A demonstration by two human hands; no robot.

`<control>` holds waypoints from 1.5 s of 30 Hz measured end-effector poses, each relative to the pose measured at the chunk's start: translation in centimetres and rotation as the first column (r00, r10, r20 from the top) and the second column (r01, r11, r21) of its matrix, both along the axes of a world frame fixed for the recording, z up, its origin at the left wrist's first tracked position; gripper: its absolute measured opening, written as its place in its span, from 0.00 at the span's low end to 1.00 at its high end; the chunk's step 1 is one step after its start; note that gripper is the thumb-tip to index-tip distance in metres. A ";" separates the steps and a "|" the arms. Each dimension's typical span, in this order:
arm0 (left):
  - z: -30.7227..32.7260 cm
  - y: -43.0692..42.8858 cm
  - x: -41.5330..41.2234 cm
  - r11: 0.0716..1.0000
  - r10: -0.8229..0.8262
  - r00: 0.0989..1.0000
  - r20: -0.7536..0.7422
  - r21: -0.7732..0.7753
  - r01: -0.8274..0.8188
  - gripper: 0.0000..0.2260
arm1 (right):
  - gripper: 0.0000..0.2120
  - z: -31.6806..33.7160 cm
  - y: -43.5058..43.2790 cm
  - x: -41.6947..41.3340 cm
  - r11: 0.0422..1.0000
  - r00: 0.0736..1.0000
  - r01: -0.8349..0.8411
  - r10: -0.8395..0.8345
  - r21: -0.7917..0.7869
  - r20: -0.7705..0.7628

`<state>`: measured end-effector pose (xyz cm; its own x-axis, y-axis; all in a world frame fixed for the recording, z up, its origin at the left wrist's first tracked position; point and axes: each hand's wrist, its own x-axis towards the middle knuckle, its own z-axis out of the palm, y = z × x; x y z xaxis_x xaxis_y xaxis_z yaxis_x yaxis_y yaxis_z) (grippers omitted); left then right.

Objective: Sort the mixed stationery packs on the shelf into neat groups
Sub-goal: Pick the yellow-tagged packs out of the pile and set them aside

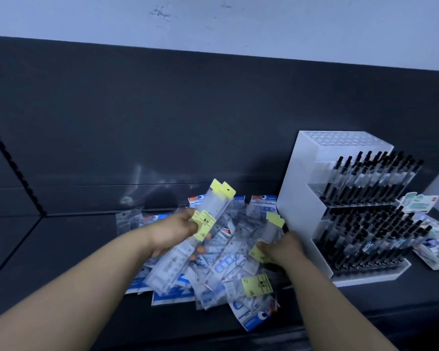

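A loose heap of clear stationery packs (221,264) with blue-and-white or yellow labels lies on the dark shelf (61,249). My left hand (180,229) grips a small bundle of long clear packs with yellow tags (200,224), lifted above the heap and tilted up to the right. My right hand (281,247) pinches another clear yellow-tagged pack (269,234) at the heap's right edge, close to the white pen stand. One more yellow-labelled pack (256,285) lies flat near the front of the heap.
A white tiered display stand (304,198) full of black pens stands right of the heap. Further right lie pastel card packs (436,247). The shelf's dark back panel rises behind, and a corner joint runs at the left.
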<state>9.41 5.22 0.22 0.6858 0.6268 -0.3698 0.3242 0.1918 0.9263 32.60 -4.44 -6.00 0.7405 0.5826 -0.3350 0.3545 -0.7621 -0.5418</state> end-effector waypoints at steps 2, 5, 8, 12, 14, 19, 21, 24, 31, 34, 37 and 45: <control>-0.5 -0.2 0.3 0.998 0.022 1.000 0.017 -0.055 -0.021 0.11 | 0.32 0.5 0.0 -0.3 1.000 1.000 -0.009 0.009 0.001 0.010; -1.1 -0.8 0.5 0.995 0.036 0.999 0.002 -0.091 -0.036 0.11 | 0.20 0.8 0.0 0.5 0.994 0.995 0.080 -0.075 0.069 -0.072; -1.5 -0.8 0.6 0.992 0.060 0.998 0.035 -0.117 -0.055 0.12 | 0.11 0.8 -0.3 0.8 0.946 0.973 0.213 -0.182 0.245 -0.143; -1.2 -0.6 0.9 0.977 0.139 0.985 0.099 -0.174 -0.121 0.11 | 0.06 1.2 -0.3 0.0 0.807 0.945 0.320 -0.239 0.495 -0.222; -1.0 -0.7 1.1 0.973 0.159 0.979 0.130 -0.188 -0.133 0.11 | 0.07 1.8 0.1 -0.3 0.725 0.902 0.407 -0.223 0.556 -0.369; -1.1 -0.8 2.0 0.964 0.232 0.957 0.174 -0.177 -0.201 0.11 | 0.07 4.3 1.4 -0.6 0.551 0.764 0.582 -0.119 0.598 -0.634; -1.0 -0.9 2.3 0.962 0.249 0.949 0.195 -0.166 -0.218 0.11 | 0.05 5.7 1.8 -0.8 0.501 0.748 0.598 -0.069 0.625 -0.660; -0.8 -1.1 2.4 0.960 0.263 0.937 0.231 -0.155 -0.231 0.11 | 0.06 7.7 2.3 -1.5 0.447 0.709 0.615 0.048 0.650 -0.704; -0.3 -0.2 2.6 0.979 0.204 0.948 0.245 -0.068 -0.193 0.11 | 0.10 8.4 3.2 -7.5 0.617 0.497 0.578 0.254 0.535 -0.830; -0.5 -0.8 2.7 0.996 0.021 0.992 0.125 0.083 -0.031 0.12 | 0.08 7.1 3.2 -10.1 0.647 0.593 0.512 0.210 0.565 -0.777; -1.0 -0.5 2.0 0.979 0.009 1.000 0.024 0.203 -0.014 0.17 | 0.04 5.7 2.6 -8.6 0.729 0.837 0.244 0.175 0.640 -0.519; -0.8 0.0 0.1 0.994 -0.088 0.996 0.007 -0.066 0.089 0.15 | 0.37 4.3 -2.6 0.8 0.814 0.851 -0.380 0.494 -0.440 0.179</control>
